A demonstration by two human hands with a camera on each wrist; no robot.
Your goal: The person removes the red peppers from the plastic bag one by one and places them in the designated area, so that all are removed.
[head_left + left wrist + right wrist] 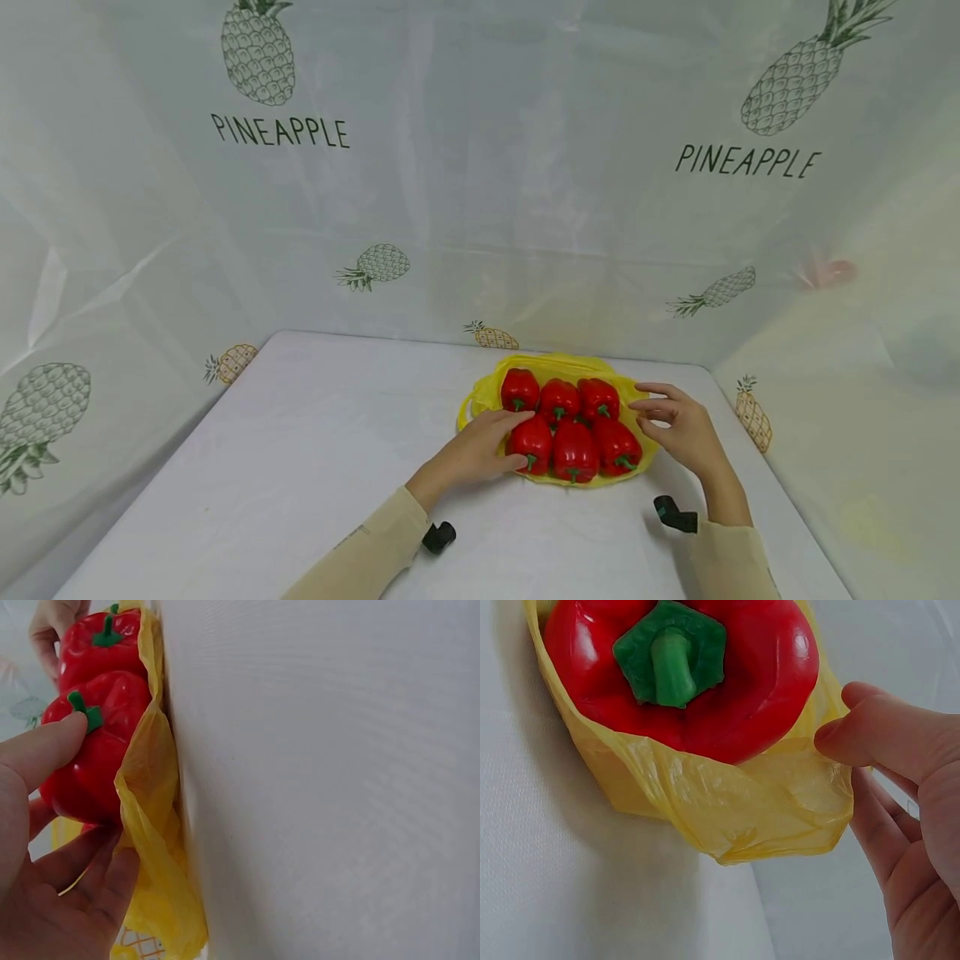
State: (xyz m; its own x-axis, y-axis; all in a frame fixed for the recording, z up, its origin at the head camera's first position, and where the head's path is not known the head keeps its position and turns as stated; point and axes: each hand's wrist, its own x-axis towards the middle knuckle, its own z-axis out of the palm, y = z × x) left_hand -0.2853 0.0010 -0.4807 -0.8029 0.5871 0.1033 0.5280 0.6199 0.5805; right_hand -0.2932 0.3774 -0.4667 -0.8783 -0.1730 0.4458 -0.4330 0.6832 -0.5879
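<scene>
Sitting between left thumb (49, 748) and fingers (118, 883): a red pepper (97, 769).

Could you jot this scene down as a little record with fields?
Peppers: six, red with green stems, two rows of three
Bag: yellow, under and around the peppers
Left hand: thumb and fingers around the near-left pepper
Right hand: at the bag's right edge; pinching unclear
Table: white
Backdrop: pineapple-print sheet
</scene>
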